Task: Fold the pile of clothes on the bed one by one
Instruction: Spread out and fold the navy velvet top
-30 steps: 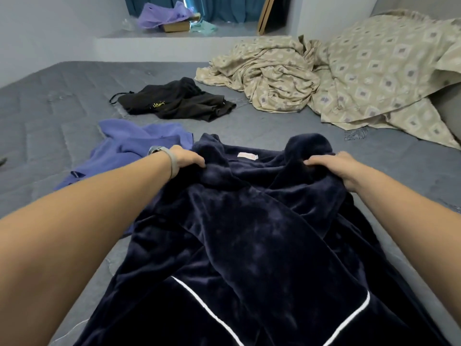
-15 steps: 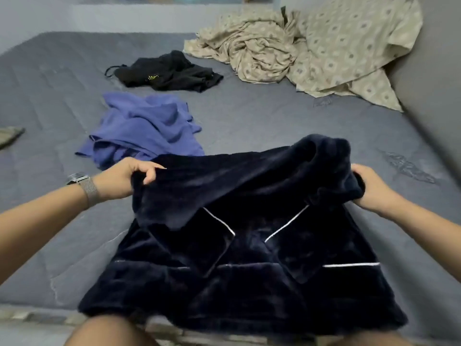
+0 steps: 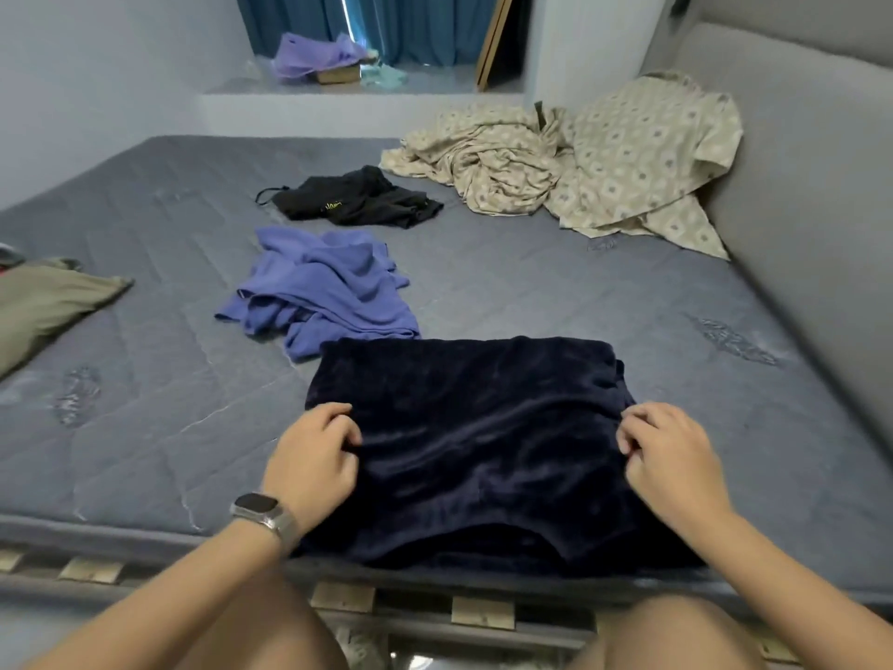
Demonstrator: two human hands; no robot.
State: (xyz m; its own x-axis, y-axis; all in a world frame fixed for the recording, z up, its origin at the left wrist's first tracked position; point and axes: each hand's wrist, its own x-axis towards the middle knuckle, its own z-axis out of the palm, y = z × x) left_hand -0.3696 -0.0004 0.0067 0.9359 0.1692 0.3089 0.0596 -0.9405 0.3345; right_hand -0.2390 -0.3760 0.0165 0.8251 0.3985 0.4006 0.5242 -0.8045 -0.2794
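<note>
Navy velvet lies folded into a rough rectangle at 6 o'clock on the mattress, its near edge reaching the mattress's near edge. Your left hand sits on the robe at its left side, fingers curled and pinching the fabric; a watch is on that wrist. Your right hand is at the robe's right side, fingers curled in against the cloth, seemingly gripping its edge. Just beyond the robe, at 11 o'clock from it, a blue garment lies crumpled, touching the robe's far left corner. A black garment sits farther off at 12 o'clock. A patterned sheet is heaped at 1 o'clock. An olive garment lies at 9 o'clock.
</note>
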